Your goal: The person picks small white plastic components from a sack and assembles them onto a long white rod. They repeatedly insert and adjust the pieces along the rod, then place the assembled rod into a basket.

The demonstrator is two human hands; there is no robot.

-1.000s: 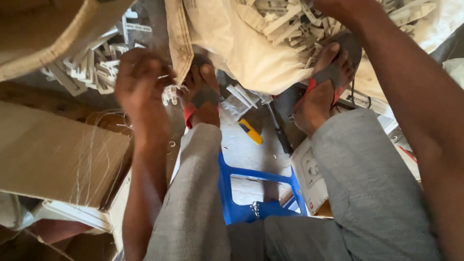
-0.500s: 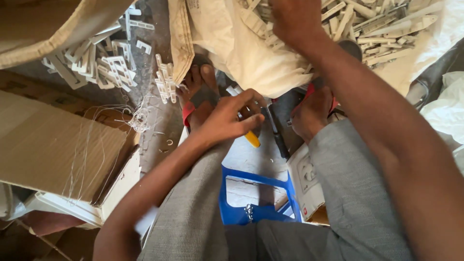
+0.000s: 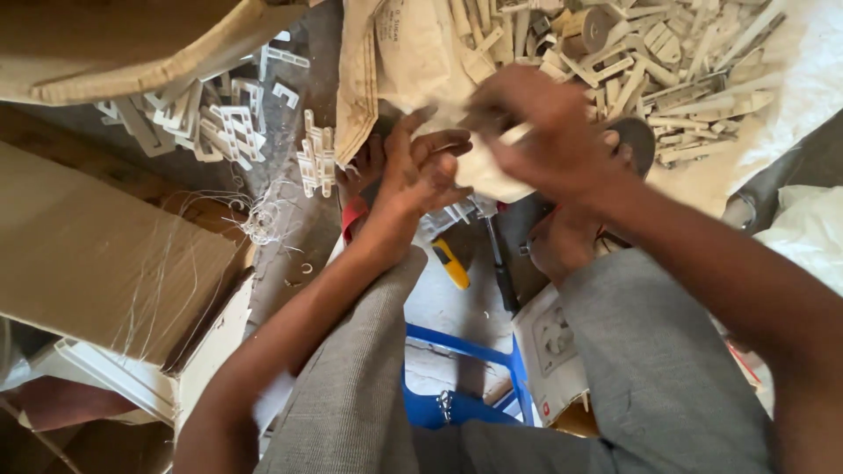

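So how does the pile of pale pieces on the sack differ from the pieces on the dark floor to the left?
The pile on the sack is big, dense and jumbled, mostly long cream-coloured strips. The pieces on the floor are fewer, whiter and spread thin, many shaped like small brackets or frames. The pile lies on pale cloth beyond the right hand; the floor pieces lie on bare dark ground beside a cardboard box. Both look like small plastic parts.

Matt cardboard box (image 3: 97, 254), woven sack (image 3: 404, 61)

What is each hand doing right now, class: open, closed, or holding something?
Left hand: open, fingers spread against the pale sack.
Right hand: closed on a white piece; blurred.
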